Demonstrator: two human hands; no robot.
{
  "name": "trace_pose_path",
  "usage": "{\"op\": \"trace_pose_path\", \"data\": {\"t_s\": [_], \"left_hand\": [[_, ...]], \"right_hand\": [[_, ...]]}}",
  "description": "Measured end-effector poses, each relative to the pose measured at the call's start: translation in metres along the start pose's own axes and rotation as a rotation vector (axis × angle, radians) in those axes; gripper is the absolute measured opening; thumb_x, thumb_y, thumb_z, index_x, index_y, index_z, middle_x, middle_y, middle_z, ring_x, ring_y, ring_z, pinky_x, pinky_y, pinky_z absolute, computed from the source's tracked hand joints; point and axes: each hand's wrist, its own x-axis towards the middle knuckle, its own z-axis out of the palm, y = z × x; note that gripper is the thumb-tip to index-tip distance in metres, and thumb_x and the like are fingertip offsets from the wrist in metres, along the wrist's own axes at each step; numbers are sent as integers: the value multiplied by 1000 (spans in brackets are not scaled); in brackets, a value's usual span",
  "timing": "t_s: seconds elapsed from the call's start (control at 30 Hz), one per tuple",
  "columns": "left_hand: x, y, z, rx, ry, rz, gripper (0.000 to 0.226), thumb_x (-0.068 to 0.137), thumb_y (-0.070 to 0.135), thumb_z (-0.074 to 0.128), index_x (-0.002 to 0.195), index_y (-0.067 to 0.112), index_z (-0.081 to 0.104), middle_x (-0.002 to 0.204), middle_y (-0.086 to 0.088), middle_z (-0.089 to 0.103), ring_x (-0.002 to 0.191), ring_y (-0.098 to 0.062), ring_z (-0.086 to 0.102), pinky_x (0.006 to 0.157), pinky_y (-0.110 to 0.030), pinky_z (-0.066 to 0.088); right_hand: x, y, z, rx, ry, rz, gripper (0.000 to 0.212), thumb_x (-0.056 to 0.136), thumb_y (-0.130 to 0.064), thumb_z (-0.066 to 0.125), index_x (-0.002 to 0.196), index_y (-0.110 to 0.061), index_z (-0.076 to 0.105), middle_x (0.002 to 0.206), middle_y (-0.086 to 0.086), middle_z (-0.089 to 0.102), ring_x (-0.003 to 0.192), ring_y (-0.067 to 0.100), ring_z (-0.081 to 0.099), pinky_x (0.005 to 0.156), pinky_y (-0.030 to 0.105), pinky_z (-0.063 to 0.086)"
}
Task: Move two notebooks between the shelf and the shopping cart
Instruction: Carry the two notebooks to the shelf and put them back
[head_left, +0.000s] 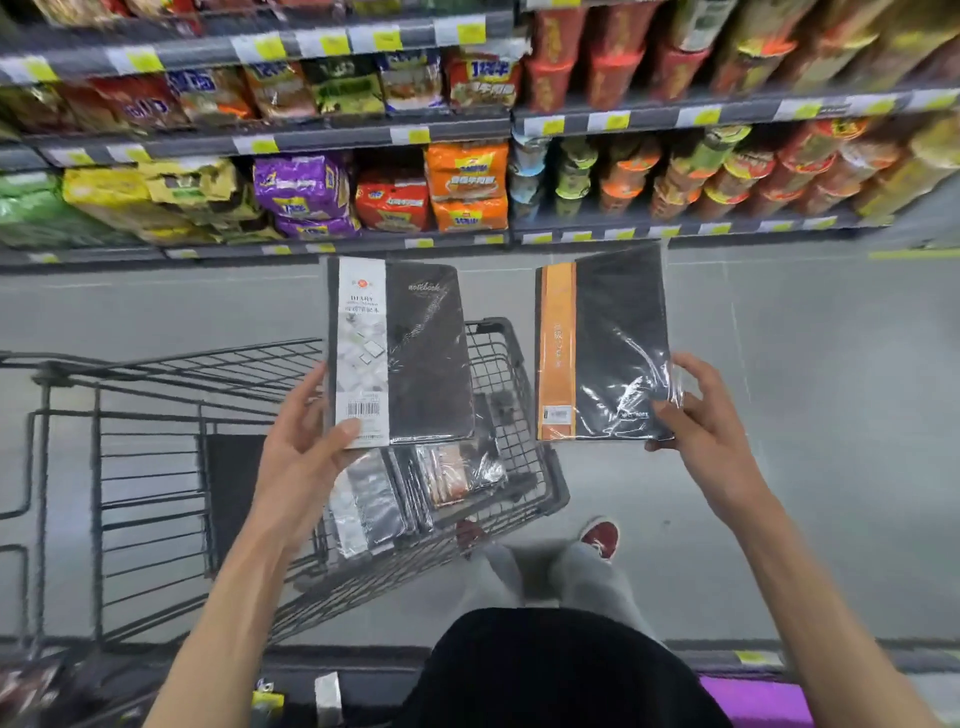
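The left hand (304, 441) pinches the lower left corner of a plastic-wrapped black notebook with a white band (410, 358). Its thumb is pressed on the front by the barcode and its fingers are behind the cover. The notebook stands upright in the air above the near right part of the shopping cart (156, 374). The right hand (701, 415) grips the lower right edge of a second wrapped black notebook with an orange band (608, 353), thumb on the front and fingers curled round the side. It is also upright, and sits to the right of the cart over the grey floor (831, 364). The two notebooks are side by side, apart, with their fronts toward the camera. In the cart's near right corner lie more wrapped notebooks (374, 504), leaning against the wire wall. Across the aisle, at the far side, a shelf (332, 140) carries bagged noodle packs (306, 187) on the left and cup noodles (727, 171) on the right. A red shoe (602, 538) shows on the floor below the notebooks.
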Motion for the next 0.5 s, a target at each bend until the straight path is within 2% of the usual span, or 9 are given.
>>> {"op": "trace_pose_path", "data": {"t_s": [0.1,0.23,0.3,0.37,0.43,0.5], "left_hand": [[9,8,55,7,-101,32,82,74,11,73,149,23,41,136,-7,63,117,-34,64,88,-54,56],[25,8,135,-11,-167,11,72,78,6,65,143,31,47,148,-7,51,113,-24,67,78,-37,62],[33,6,181,-19,-247,8,78,72,15,80,142,32,49,150,-5,49,121,-24,62,78,-32,61],[42,2,218,-26,-304,20,90,64,22,89,143,28,47,142,-2,58,120,-22,63,82,-31,60],[53,-4,262,-11,-329,50,74,83,6,72,148,21,41,142,-4,58,120,-20,63,86,-33,59],[60,-5,305,22,-390,71,63,94,-9,51,151,15,36,142,-5,59,120,-20,62,88,-35,59]], "right_hand": [[-5,-3,-46,15,113,-46,52,102,3,47,129,-42,44,77,-20,70,71,6,61,62,19,55],[-12,-9,-108,38,244,-125,51,102,2,49,133,-38,43,82,-23,69,73,0,65,63,20,57],[-13,-13,-144,74,311,-137,51,101,2,50,138,-32,43,91,-19,70,75,1,67,62,21,57],[-11,-15,-171,96,355,-155,50,101,0,52,145,-20,41,100,-10,70,76,3,69,61,22,57],[-13,-17,-203,124,414,-172,51,101,-2,54,147,-17,40,101,-2,70,77,6,69,62,23,57],[-19,-16,-231,169,482,-178,50,101,-3,55,146,-17,40,94,-10,71,75,5,67,62,23,57]]}}
